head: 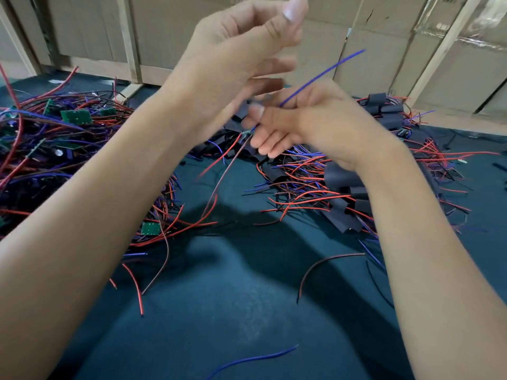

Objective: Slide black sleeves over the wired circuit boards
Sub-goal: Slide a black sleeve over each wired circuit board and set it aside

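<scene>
Blue wire (323, 75) rises from the right hand (307, 119), whose grip is closed on a small wired circuit board (247, 133); red and dark wires hang down from the board. The board is mostly hidden and blurred, held above the middle of the worktop (247, 297). The left hand (236, 50) is raised just above, fingers curled; I cannot tell if it holds anything. Black sleeves (343, 209) lie among wires toward the right edge, green boards (75, 116) toward the left edge.
</scene>
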